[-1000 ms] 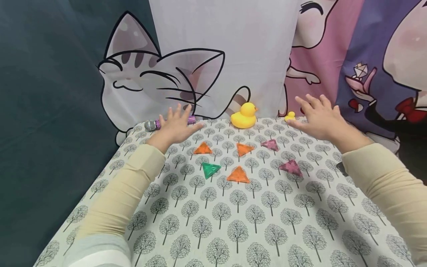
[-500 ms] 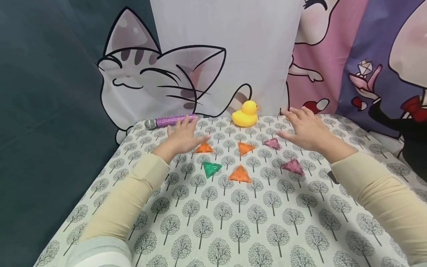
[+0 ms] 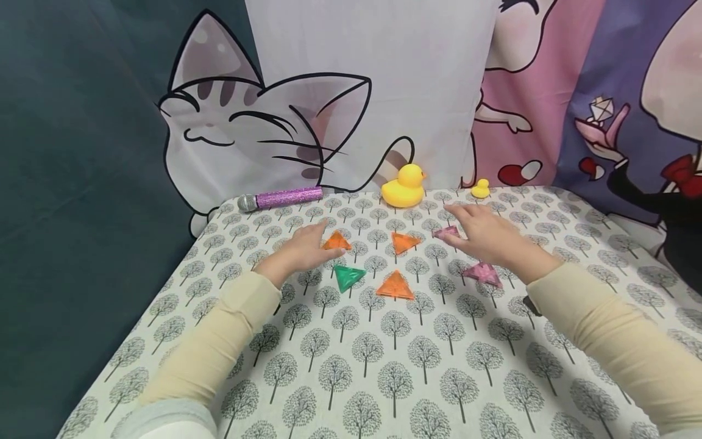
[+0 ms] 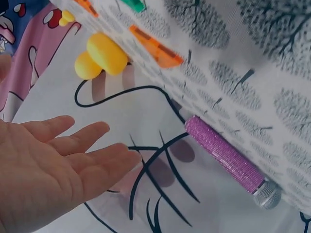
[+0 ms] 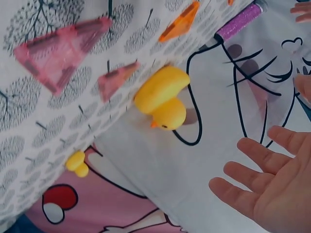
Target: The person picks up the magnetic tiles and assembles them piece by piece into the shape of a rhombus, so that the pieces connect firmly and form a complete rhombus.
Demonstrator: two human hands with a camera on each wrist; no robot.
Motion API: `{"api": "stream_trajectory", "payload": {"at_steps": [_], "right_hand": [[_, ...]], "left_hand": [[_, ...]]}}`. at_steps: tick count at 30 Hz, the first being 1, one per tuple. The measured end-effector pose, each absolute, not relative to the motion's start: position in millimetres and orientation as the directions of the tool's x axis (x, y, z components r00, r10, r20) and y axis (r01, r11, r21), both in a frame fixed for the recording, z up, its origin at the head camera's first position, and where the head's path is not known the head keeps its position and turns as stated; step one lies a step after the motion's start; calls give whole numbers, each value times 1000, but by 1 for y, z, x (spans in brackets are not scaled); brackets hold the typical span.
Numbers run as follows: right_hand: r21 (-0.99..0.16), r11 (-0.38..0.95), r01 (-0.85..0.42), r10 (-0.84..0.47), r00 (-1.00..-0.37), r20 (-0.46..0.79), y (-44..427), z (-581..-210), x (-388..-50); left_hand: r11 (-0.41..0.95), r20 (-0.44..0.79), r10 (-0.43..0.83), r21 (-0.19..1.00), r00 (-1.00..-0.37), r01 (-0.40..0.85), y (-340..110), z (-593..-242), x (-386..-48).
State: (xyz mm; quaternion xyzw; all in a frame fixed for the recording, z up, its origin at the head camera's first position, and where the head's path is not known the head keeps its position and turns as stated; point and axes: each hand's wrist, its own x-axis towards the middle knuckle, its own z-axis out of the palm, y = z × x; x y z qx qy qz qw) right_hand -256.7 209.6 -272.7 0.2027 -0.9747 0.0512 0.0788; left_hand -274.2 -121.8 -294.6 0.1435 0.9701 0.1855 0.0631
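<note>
My left hand [image 3: 298, 249] is just left of an orange translucent triangle tile [image 3: 337, 241], its thumb near the tile. Its fingers look extended and hold nothing in the left wrist view. My right hand [image 3: 485, 235] is over the right side, thumb partly covering the far pink triangle tile [image 3: 446, 231]; in the right wrist view its fingers are spread and hold nothing. A nearer pink tile [image 3: 484, 274] lies below that hand. Between the hands are a second orange tile [image 3: 404, 242], a third orange tile [image 3: 396, 285] and a green tile [image 3: 348, 277], lying flat and apart.
At the back of the tree-patterned tablecloth [image 3: 362, 378] lie a purple glittery microphone [image 3: 287, 197], a large yellow rubber duck [image 3: 404, 188] and a small one [image 3: 481, 189]. Behind the table hangs a cartoon curtain [image 3: 428, 73]. A small dark object [image 3: 531, 306] shows beside the right sleeve.
Both hands have come down lower in the view, the right also leftward toward the pink tiles. The microphone and small duck, partly covered before, are now uncovered. The tiles stay put.
</note>
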Motion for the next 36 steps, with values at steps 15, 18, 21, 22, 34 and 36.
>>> {"api": "stream_trajectory", "payload": {"at_steps": [15, 18, 21, 22, 34, 36], "right_hand": [[-88, 895, -438, -431, -898, 88, 188, -312, -253], [-84, 884, -460, -455, -888, 72, 180, -320, -252], [-69, 875, -479, -476, -878, 60, 173, -326, -251], [-60, 870, -489, -486, -872, 56, 171, -328, -251], [-17, 833, -552, -551, -828, -100, 146, -346, -248], [-7, 829, -559, -556, -823, -117, 143, -348, -247]], "left_hand": [[898, -210, 283, 401, -936, 181, -106, -326, -274], [904, -228, 274, 394, -934, 169, -103, -330, -274], [911, -239, 277, 373, -931, 176, -100, -332, -275], [913, -240, 278, 368, -930, 178, -99, -333, -275], [934, -231, 264, 303, -936, 189, -87, -345, -282], [937, -218, 261, 290, -940, 193, -85, -345, -282]]}}
